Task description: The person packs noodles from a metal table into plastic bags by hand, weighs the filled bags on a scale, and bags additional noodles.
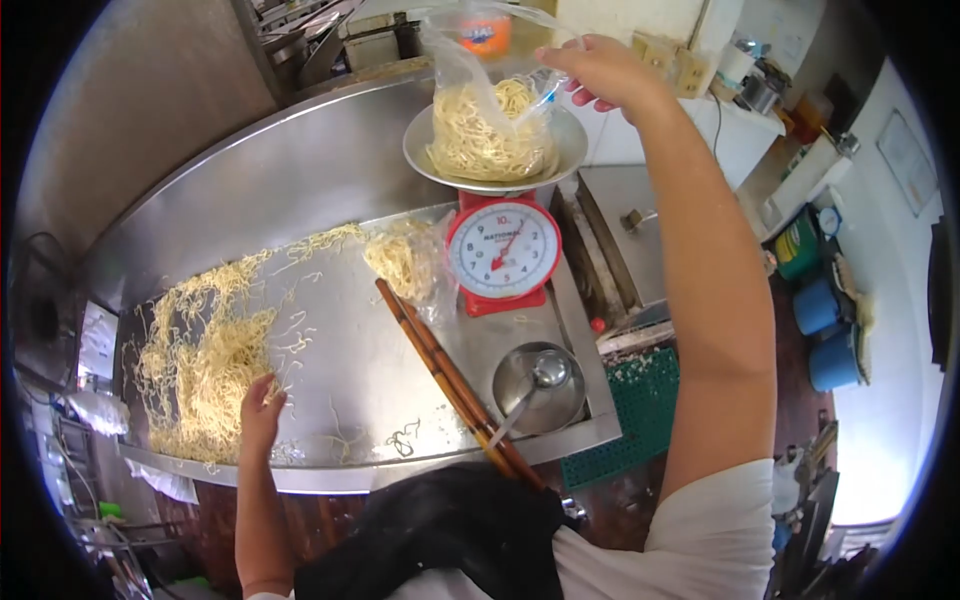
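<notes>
My right hand (605, 72) pinches the upper edge of a clear plastic bag (495, 125) of yellow noodles. The bag rests in the metal pan (425, 165) of a red dial scale (505, 250), whose red needle lies slantwise. At the lower left, my left hand (262, 415) is beside a loose heap of noodles (215, 375), thumb and finger apart; its other fingers are partly hidden. A second plastic bag of noodles (402, 262) lies left of the scale on the steel table (340, 340).
Long brown sticks (435, 350) slant over the table's front edge. A steel bowl (535, 415) with a ladle (548, 370) stands below the scale. The raised metal rim (290, 165) curves along the back. A green mat (635, 415) lies to the right, with blue bins (835, 360) beyond.
</notes>
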The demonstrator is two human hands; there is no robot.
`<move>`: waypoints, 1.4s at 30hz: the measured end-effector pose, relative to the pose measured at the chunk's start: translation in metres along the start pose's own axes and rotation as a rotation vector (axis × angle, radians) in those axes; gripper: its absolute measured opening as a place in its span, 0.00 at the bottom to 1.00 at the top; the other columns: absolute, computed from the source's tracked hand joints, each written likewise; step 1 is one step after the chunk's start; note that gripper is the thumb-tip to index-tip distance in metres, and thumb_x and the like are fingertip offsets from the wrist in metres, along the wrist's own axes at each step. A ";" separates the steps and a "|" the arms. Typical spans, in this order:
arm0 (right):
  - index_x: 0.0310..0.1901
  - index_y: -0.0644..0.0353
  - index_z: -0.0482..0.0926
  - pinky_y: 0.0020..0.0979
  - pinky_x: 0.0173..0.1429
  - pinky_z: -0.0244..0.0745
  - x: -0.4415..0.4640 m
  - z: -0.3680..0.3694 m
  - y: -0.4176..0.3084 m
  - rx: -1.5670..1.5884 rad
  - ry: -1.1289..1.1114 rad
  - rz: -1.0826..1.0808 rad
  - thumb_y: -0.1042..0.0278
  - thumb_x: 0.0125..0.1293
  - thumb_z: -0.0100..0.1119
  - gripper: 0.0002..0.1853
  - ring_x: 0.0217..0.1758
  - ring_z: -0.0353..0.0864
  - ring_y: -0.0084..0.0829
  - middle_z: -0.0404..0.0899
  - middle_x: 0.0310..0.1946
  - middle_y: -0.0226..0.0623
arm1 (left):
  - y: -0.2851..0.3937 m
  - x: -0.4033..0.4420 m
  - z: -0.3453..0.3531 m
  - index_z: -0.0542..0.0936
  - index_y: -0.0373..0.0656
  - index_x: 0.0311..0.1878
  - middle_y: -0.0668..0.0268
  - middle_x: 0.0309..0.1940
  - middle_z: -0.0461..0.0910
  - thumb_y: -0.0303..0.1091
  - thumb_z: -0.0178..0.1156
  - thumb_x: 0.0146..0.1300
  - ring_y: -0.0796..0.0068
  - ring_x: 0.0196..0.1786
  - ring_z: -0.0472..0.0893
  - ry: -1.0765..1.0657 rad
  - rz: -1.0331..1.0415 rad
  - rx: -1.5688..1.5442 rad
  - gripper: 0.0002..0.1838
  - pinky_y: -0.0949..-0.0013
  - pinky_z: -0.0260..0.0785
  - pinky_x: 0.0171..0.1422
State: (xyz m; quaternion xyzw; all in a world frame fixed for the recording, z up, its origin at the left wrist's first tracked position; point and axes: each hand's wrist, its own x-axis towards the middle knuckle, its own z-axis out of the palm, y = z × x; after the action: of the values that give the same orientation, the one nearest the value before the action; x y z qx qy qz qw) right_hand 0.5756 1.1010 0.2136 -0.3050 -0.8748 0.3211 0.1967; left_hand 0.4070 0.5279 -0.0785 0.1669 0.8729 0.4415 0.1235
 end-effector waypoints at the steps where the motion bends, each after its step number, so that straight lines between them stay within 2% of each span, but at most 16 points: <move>1: 0.54 0.60 0.76 0.23 0.25 0.65 0.001 0.003 -0.002 -0.009 -0.004 -0.003 0.37 0.55 0.62 0.36 0.28 0.75 0.20 0.76 0.30 0.32 | 0.010 -0.007 0.004 0.73 0.39 0.60 0.56 0.57 0.76 0.31 0.62 0.60 0.63 0.61 0.73 -0.002 0.016 0.061 0.24 0.63 0.65 0.62; 4: 0.52 0.59 0.77 0.23 0.23 0.63 0.000 0.004 -0.012 -0.020 -0.056 0.048 0.47 0.60 0.59 0.26 0.26 0.73 0.19 0.74 0.27 0.29 | 0.029 -0.027 0.001 0.73 0.42 0.60 0.55 0.56 0.77 0.33 0.62 0.59 0.61 0.60 0.74 -0.002 0.043 0.153 0.25 0.60 0.67 0.59; 7: 0.49 0.56 0.78 0.23 0.23 0.62 0.006 0.014 -0.011 0.252 -0.016 0.008 0.60 0.63 0.54 0.16 0.22 0.69 0.17 0.71 0.23 0.25 | 0.028 -0.041 -0.005 0.73 0.40 0.60 0.55 0.53 0.78 0.33 0.63 0.59 0.62 0.58 0.76 0.009 0.007 0.091 0.25 0.62 0.68 0.58; 10: 0.39 0.55 0.77 0.25 0.19 0.59 0.015 0.034 -0.042 0.592 0.270 -0.004 0.70 0.62 0.50 0.07 0.15 0.63 0.19 0.67 0.17 0.24 | 0.009 -0.045 -0.004 0.73 0.37 0.60 0.55 0.52 0.79 0.32 0.62 0.60 0.66 0.55 0.78 -0.058 -0.021 -0.164 0.24 0.64 0.70 0.57; 13: 0.40 0.53 0.76 0.23 0.19 0.58 0.008 0.050 -0.105 0.703 0.304 -0.081 0.71 0.62 0.49 0.07 0.13 0.59 0.18 0.65 0.17 0.21 | 0.023 -0.039 -0.008 0.74 0.35 0.57 0.57 0.48 0.80 0.33 0.63 0.62 0.70 0.52 0.79 -0.086 0.007 -0.343 0.21 0.67 0.71 0.57; 17: 0.40 0.52 0.74 0.22 0.19 0.57 -0.031 0.057 -0.183 0.839 0.062 -0.309 0.72 0.62 0.49 0.06 0.14 0.60 0.17 0.65 0.18 0.21 | 0.078 -0.013 -0.034 0.73 0.37 0.60 0.59 0.50 0.80 0.42 0.58 0.67 0.71 0.51 0.78 -0.159 0.064 -0.471 0.24 0.68 0.69 0.56; 20: 0.39 0.52 0.73 0.22 0.18 0.57 -0.070 0.054 -0.226 0.901 -0.062 -0.412 0.72 0.63 0.50 0.05 0.13 0.59 0.16 0.64 0.17 0.20 | 0.135 0.006 -0.053 0.65 0.39 0.68 0.58 0.60 0.73 0.56 0.54 0.65 0.66 0.61 0.72 -0.217 0.269 -0.535 0.36 0.63 0.64 0.63; 23: 0.39 0.51 0.73 0.21 0.19 0.57 -0.104 0.071 -0.247 0.936 -0.084 -0.354 0.71 0.64 0.50 0.04 0.14 0.59 0.15 0.63 0.16 0.19 | 0.178 0.032 -0.060 0.60 0.39 0.71 0.57 0.66 0.67 0.63 0.55 0.61 0.62 0.67 0.67 -0.159 0.395 -0.662 0.45 0.59 0.59 0.67; 25: 0.38 0.51 0.73 0.20 0.18 0.59 -0.123 0.103 -0.240 0.974 -0.175 -0.238 0.71 0.63 0.51 0.04 0.15 0.61 0.14 0.64 0.17 0.20 | 0.195 0.046 -0.068 0.65 0.38 0.68 0.58 0.63 0.71 0.60 0.54 0.62 0.64 0.64 0.70 -0.203 0.381 -0.905 0.40 0.60 0.59 0.67; 28: 0.37 0.51 0.73 0.19 0.14 0.61 -0.146 0.181 -0.184 0.975 -0.268 -0.031 0.70 0.62 0.52 0.03 0.16 0.65 0.14 0.66 0.19 0.21 | 0.189 0.053 -0.085 0.72 0.37 0.61 0.61 0.55 0.77 0.54 0.56 0.62 0.70 0.58 0.74 -0.316 0.276 -0.818 0.32 0.65 0.61 0.65; 29: 0.36 0.52 0.73 0.19 0.14 0.62 -0.163 0.204 -0.164 0.906 -0.442 -0.031 0.70 0.60 0.53 0.03 0.17 0.67 0.15 0.67 0.21 0.22 | 0.176 0.045 -0.084 0.80 0.39 0.46 0.65 0.40 0.81 0.45 0.59 0.62 0.75 0.44 0.78 -0.320 0.341 -0.545 0.18 0.71 0.67 0.54; 31: 0.36 0.53 0.73 0.21 0.17 0.65 -0.197 0.261 -0.118 0.817 -0.565 0.217 0.71 0.61 0.52 0.02 0.17 0.67 0.17 0.68 0.19 0.23 | 0.116 0.048 -0.069 0.79 0.38 0.32 0.59 0.25 0.77 0.47 0.62 0.59 0.66 0.31 0.76 -0.320 0.353 0.041 0.18 0.64 0.67 0.38; 33: 0.36 0.53 0.73 0.21 0.20 0.67 -0.235 0.296 -0.092 0.714 -0.628 0.338 0.72 0.63 0.50 0.02 0.17 0.67 0.17 0.68 0.19 0.24 | 0.063 0.030 -0.055 0.80 0.38 0.31 0.65 0.21 0.75 0.38 0.63 0.60 0.75 0.27 0.72 -0.230 0.297 0.048 0.12 0.70 0.65 0.34; 36: 0.36 0.54 0.73 0.22 0.23 0.69 -0.254 0.309 -0.079 0.683 -0.631 0.352 0.72 0.65 0.49 0.02 0.19 0.68 0.17 0.68 0.18 0.24 | 0.045 -0.004 -0.059 0.80 0.36 0.32 0.62 0.25 0.76 0.36 0.62 0.61 0.75 0.29 0.73 -0.071 0.135 -0.107 0.11 0.70 0.66 0.36; 39: 0.38 0.58 0.72 0.24 0.25 0.71 -0.252 0.284 -0.076 0.733 -0.630 0.293 0.73 0.65 0.49 0.03 0.21 0.70 0.18 0.68 0.20 0.25 | 0.061 -0.027 -0.071 0.80 0.37 0.34 0.61 0.31 0.78 0.34 0.59 0.63 0.75 0.34 0.74 0.080 0.246 -0.154 0.09 0.72 0.66 0.41; 42: 0.47 0.60 0.74 0.21 0.27 0.72 -0.260 0.273 -0.080 0.675 -0.668 0.182 0.75 0.63 0.54 0.11 0.22 0.70 0.17 0.70 0.23 0.27 | 0.053 -0.027 -0.067 0.80 0.37 0.39 0.64 0.36 0.79 0.33 0.57 0.65 0.77 0.40 0.74 0.173 0.544 -0.249 0.09 0.73 0.66 0.47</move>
State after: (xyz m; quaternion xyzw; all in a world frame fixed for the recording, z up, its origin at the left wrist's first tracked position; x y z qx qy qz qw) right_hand 0.5870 0.7607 0.0342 -0.1799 -0.7068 0.6833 -0.0360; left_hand 0.4172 0.4976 0.0050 0.3399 0.7426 0.5745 -0.0547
